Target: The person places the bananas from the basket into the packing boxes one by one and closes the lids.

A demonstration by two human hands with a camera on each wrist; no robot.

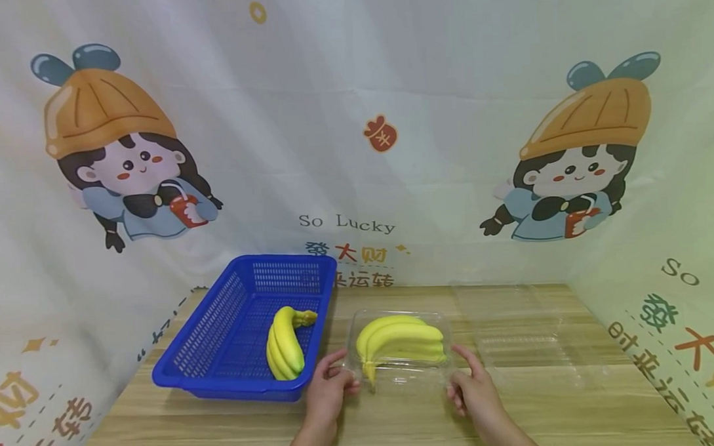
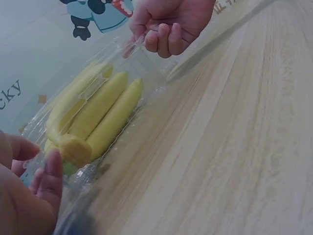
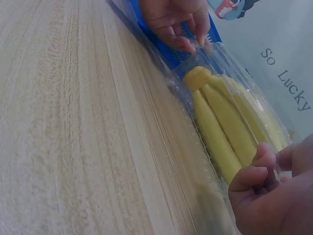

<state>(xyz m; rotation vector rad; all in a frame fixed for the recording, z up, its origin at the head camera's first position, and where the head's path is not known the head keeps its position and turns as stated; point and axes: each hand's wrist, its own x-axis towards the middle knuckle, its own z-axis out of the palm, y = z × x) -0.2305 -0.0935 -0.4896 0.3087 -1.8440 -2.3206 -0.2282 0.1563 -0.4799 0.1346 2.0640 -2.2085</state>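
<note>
Okay so the left hand [image 1: 329, 387] and right hand [image 1: 476, 392] are each pinching one end of the clear box [image 1: 411, 380], which lies between them, long side running left-right, neither hand really nearer, bananas [image 1: 396, 336] inside, stem leftward.

Across my feed, all the print I can read stands on the pale curtain [image 1: 441, 253]. Mid-wall, my head view gives "So Lucky" [image 1: 348, 223], then "發大财" [image 1: 347, 253] in blue, red and yellow, then "来运转" [image 1: 361, 280], its line partly covered. On the right side I get "So" with a cut-off "L", "發大" with a clipped third character, and "时来运转" running down. A red pouch [image 1: 380, 133] carries a character too small for me. My left wrist camera catches "cky"; my right wrist camera shows "So Lucky" whole.
</note>
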